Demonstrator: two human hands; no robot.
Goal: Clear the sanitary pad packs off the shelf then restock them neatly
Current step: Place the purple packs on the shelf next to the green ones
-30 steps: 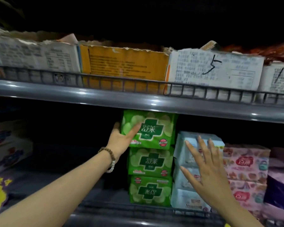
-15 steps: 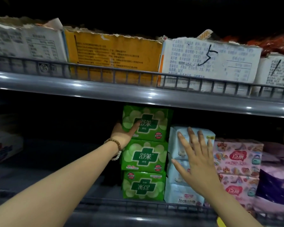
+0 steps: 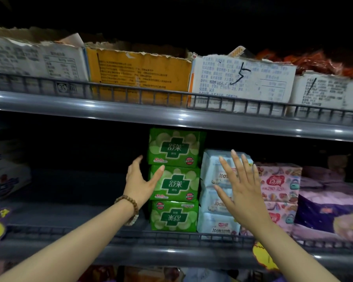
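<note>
Reaching up to the middle shelf (image 3: 69, 231), the left hand (image 3: 142, 181) sits at the left edge of a stack of three green sanitary pad packs. Its fingers are straight and apart, not curled round anything: the thumb (image 3: 160, 169) slants across the upper left corner of the middle green pack (image 3: 176, 184), while the index finger (image 3: 139, 159) points up just beside the left side of the top green pack (image 3: 175, 147), so the stack's left edge lies in the fork between them. Whether the thumb presses on the wrapper or only lies in front of it cannot be told. The bottom green pack (image 3: 174, 215) stands with its print upside down, behind the wire rail at the shelf's front. A bead bracelet (image 3: 128, 208) circles the left wrist. Just right of the green stack and touching it stands a stack of white-and-blue packs (image 3: 213, 169). The right hand (image 3: 244, 192) is held flat before them, back toward the camera, its fingers (image 3: 235, 159) straight and spread wide, tips level with the topmost white pack; contact with the packs cannot be made out. Further right are pink packs (image 3: 279, 184) and then a purple pack (image 3: 326, 210). Overhead, the upper shelf (image 3: 171, 117) carries torn cardboard boxes, one yellow box (image 3: 139, 74) and a white box (image 3: 243, 78) with a handwritten 5.
</note>
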